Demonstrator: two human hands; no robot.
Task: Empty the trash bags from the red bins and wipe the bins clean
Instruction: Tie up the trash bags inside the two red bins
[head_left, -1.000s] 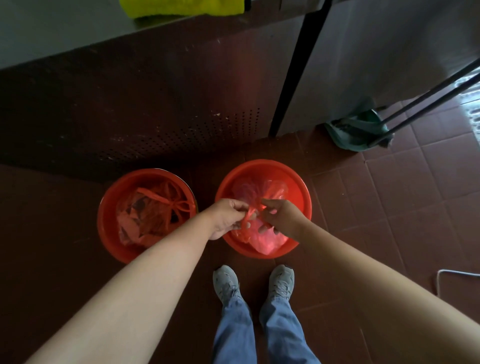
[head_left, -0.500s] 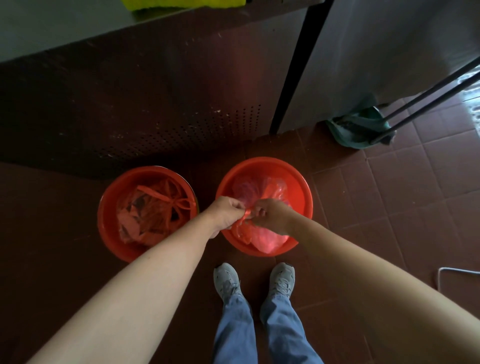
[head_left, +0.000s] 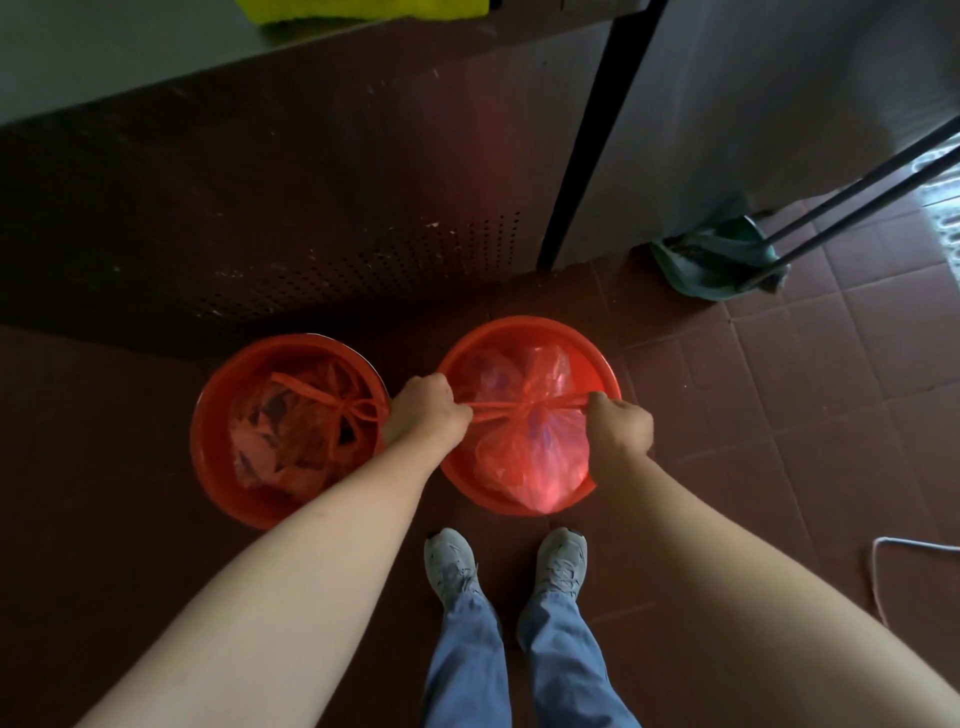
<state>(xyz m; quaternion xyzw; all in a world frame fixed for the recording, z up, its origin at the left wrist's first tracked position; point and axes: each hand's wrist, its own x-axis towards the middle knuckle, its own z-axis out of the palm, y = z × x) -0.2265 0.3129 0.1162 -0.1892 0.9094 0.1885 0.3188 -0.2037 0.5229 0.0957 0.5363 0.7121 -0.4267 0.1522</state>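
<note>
Two red bins stand side by side on the tiled floor in front of my feet. The left bin (head_left: 208, 447) holds a red trash bag (head_left: 291, 436) whose handles are tied in a knot. Inside the right bin (head_left: 597, 358) lies another red trash bag (head_left: 530, 457). My left hand (head_left: 426, 415) grips one handle of that bag and my right hand (head_left: 621, 428) grips the other. The two handles are stretched taut in a line between my hands, with a knot at the middle over the bag.
A dark perforated panel (head_left: 311, 234) rises right behind the bins, under a grey counter with a yellow-green cloth (head_left: 358, 8). A green dustpan (head_left: 722, 260) with long dark handles leans at the right by a steel cabinet. A white cord (head_left: 883, 571) lies on the floor at right.
My hands were close together over the right bag's middle. They have pulled apart sideways, drawing its handles tight into a knot.
</note>
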